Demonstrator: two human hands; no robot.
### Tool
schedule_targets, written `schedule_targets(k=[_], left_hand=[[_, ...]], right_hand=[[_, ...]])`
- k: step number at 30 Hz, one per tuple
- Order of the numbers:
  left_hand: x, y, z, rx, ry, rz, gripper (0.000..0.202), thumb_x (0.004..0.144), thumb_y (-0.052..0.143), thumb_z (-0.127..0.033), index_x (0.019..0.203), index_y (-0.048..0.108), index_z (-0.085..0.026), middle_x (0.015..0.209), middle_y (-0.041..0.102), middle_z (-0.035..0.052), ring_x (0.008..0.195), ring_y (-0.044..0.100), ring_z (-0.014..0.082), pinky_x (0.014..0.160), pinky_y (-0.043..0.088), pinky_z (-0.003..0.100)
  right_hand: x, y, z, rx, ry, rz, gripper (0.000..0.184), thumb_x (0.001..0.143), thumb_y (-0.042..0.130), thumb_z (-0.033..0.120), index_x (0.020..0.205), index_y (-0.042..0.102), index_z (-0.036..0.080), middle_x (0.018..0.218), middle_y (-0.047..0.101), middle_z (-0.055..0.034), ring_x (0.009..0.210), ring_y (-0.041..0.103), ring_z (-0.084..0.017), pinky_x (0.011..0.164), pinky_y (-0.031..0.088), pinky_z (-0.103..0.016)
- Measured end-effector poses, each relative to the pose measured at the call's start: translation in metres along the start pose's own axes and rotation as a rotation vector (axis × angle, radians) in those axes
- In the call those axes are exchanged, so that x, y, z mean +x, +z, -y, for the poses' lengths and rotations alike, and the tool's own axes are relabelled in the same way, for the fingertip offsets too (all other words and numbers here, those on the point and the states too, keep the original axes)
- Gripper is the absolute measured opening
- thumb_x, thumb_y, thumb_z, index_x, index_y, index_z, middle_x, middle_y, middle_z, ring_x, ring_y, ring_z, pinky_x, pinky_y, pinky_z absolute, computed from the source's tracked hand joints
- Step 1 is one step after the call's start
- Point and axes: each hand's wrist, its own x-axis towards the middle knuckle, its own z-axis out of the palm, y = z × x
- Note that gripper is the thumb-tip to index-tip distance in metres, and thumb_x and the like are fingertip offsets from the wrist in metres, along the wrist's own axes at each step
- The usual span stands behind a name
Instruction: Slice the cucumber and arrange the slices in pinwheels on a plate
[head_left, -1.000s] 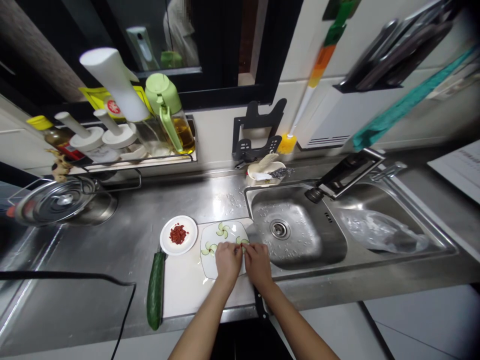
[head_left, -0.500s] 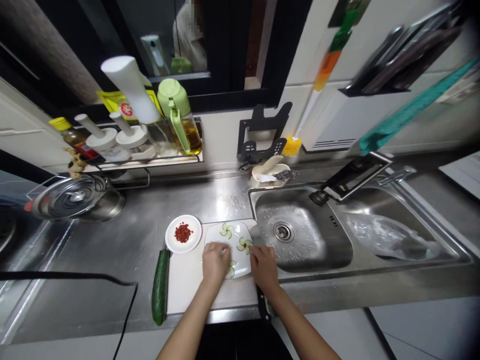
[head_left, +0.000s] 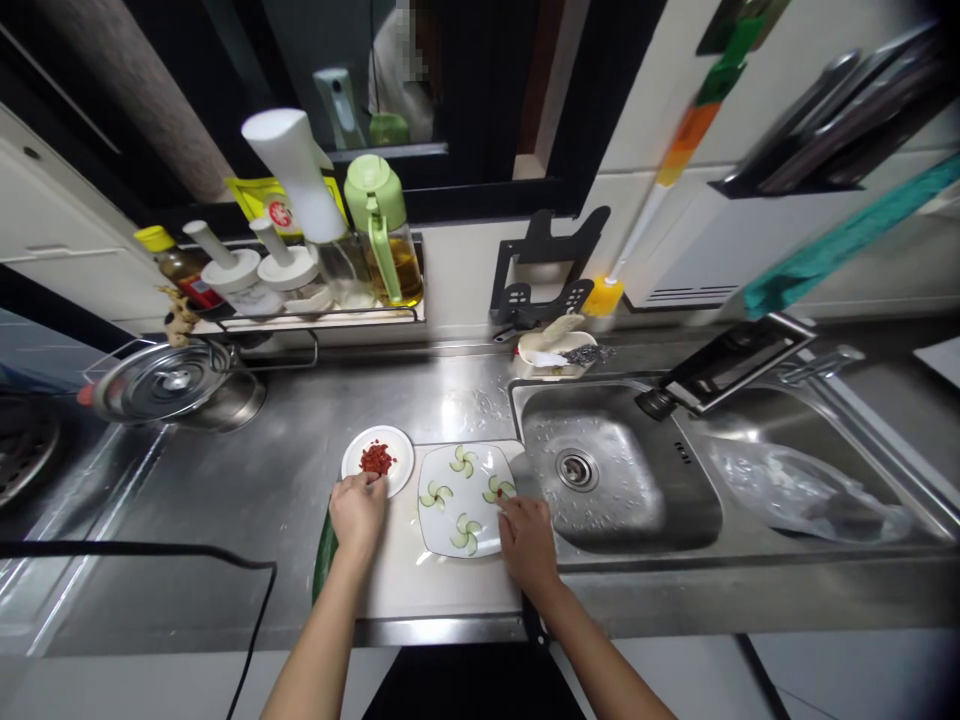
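A white square plate (head_left: 480,470) lies on a white cutting board (head_left: 420,585) and carries several pinwheels of cucumber slices (head_left: 463,461). Left of it sits a small round white dish (head_left: 396,444) with chopped red bits (head_left: 376,458). My left hand (head_left: 358,512) rests at that dish's near rim, fingers curled toward the red bits; what they pinch is hidden. My right hand (head_left: 528,541) is at the plate's right edge, fingertips pressed together by the rightmost pinwheel. A whole cucumber (head_left: 324,553) lies along the board's left side, partly under my left wrist.
The steel sink (head_left: 600,480) lies right of the board, with a black tap (head_left: 712,370) and a plastic bag (head_left: 795,490) in the far basin. A rack of bottles (head_left: 322,250) and a pot lid (head_left: 169,383) stand at the back left. A black cable (head_left: 150,555) crosses the counter.
My left hand has moved left from the plate to the dish of red bits. My right hand has stayed at the plate's right edge. The view has shifted rightwards.
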Motion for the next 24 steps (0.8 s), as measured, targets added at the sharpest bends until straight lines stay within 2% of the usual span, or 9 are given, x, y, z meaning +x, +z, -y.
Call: schedule_targets(k=[5,16,19,24], left_hand=[[0.007,0.004,-0.004,0.067,-0.047,-0.014,0.03,0.076,0.051,-0.037,0.086,0.072,-0.018,0.085,0.067,0.0101,0.084,0.057,0.0243,0.081,0.04,0.033],[0.008,0.004,0.002,0.068,-0.014,0.006,0.032,0.078,0.044,-0.031,0.085,0.073,-0.017,0.086,0.069,0.0117,0.084,0.059,0.0238,0.084,0.04,0.034],[0.007,-0.001,0.004,0.015,-0.034,0.011,0.032,0.078,0.044,-0.032,0.082,0.073,-0.017,0.086,0.07,0.0117,0.084,0.06,0.0243,0.085,0.04,0.034],[-0.003,-0.014,-0.001,-0.179,-0.144,0.036,0.03,0.077,0.048,-0.037,0.079,0.072,-0.019,0.088,0.07,0.0088,0.084,0.061,0.0232,0.082,0.043,0.032]], right_hand=[[-0.002,-0.002,0.005,0.003,0.001,0.012,0.03,0.083,0.044,0.014,0.102,0.067,0.018,0.092,0.063,-0.0089,0.09,0.047,-0.023,0.082,0.041,-0.037],[-0.003,0.0,0.006,-0.005,0.011,0.028,0.028,0.082,0.046,0.012,0.099,0.067,0.018,0.092,0.062,-0.0079,0.091,0.048,-0.022,0.083,0.041,-0.035],[-0.001,-0.002,0.008,0.001,0.017,0.042,0.028,0.082,0.046,0.012,0.099,0.067,0.018,0.092,0.063,-0.0076,0.091,0.048,-0.022,0.083,0.041,-0.035],[0.0,-0.004,0.01,0.005,0.018,0.061,0.029,0.082,0.047,0.012,0.101,0.067,0.019,0.093,0.063,-0.0074,0.091,0.048,-0.022,0.083,0.04,-0.035]])
